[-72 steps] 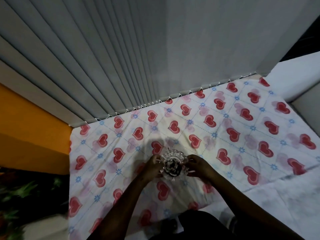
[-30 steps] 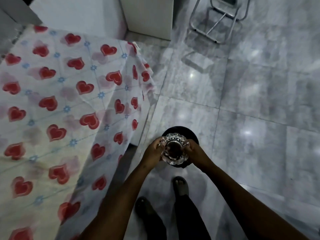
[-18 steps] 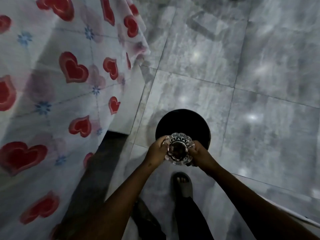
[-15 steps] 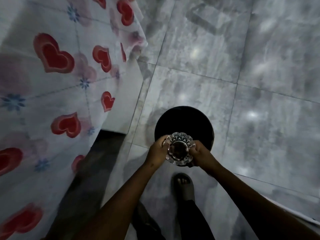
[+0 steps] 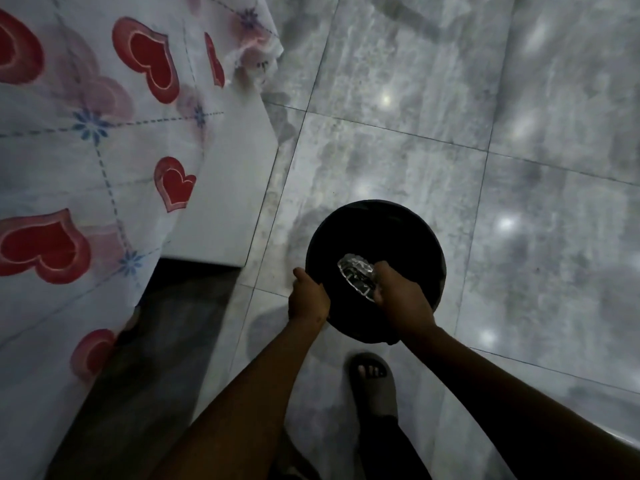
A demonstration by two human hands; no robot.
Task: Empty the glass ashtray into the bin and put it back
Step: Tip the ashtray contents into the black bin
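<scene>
The right hand [image 5: 401, 299] grips the clear, scallop-edged cut-glass ashtray [image 5: 357, 281], tipped steeply over the round black bin [image 5: 381, 237]; the left hand [image 5: 308, 301] clasps the bin's rim.

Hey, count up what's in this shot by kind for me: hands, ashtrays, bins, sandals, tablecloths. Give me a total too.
Hands: 2, left hand at the bin's rim, right hand holding the ashtray
Glass ashtray: 1, tilted over the bin
Black bin: 1
Sandal: 1 clearly visible
Heart-print tablecloth: 1
Total: 6
</scene>
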